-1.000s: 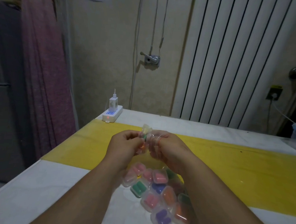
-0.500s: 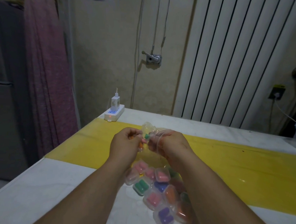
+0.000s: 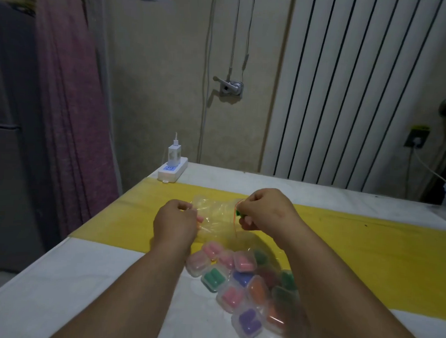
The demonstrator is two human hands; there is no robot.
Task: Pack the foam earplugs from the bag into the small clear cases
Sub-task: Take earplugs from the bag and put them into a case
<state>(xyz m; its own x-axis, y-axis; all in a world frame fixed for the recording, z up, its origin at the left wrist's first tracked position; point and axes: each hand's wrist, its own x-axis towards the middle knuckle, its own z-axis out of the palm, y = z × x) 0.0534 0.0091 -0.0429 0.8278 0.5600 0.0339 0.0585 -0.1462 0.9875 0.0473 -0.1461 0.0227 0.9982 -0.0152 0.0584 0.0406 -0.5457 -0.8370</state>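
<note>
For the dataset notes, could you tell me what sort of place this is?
Probably a room in a home: a white radiator on the wall, a power strip with a charger on the table, and purple cloth hanging at left.

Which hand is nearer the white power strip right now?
Left. The left hand pinches the clear bag in front of the power strip; the right hand holds the bag's other edge, farther to the right.

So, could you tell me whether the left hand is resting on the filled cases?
No, the left hand grips the clear bag at its edge over the yellow strip, beyond the cases.
</note>
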